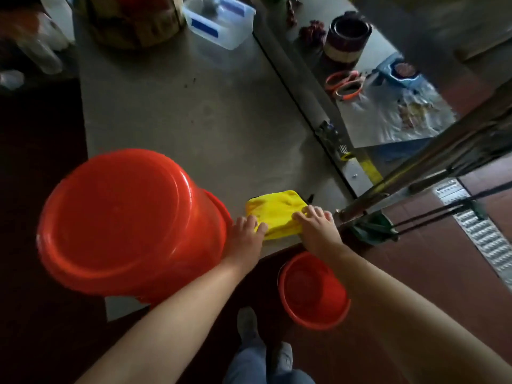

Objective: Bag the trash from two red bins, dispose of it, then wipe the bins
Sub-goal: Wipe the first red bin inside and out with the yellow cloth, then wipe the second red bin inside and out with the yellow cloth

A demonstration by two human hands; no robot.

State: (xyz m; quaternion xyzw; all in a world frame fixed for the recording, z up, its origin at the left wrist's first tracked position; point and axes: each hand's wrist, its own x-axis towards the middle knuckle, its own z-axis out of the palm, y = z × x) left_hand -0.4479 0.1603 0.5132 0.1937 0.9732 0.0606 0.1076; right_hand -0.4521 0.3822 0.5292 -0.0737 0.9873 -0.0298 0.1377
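A large red bin [124, 225] stands upside down on the grey table [199, 115], at its near left corner. A second, smaller red bin [313, 292] sits upright on the floor below the table's front edge. A folded yellow cloth [277, 212] lies on the table near that edge. My left hand [245, 234] rests on the cloth's left corner, fingers curled over it. My right hand [315, 223] lies on the cloth's right side with fingers spread flat.
A clear plastic box [221, 20] and a wooden block [135, 26] stand at the table's far end. To the right a second surface holds a dark jar [347, 37], orange scissors [345, 84] and a plastic bag [399, 112]. A metal pole [432, 159] slants at right.
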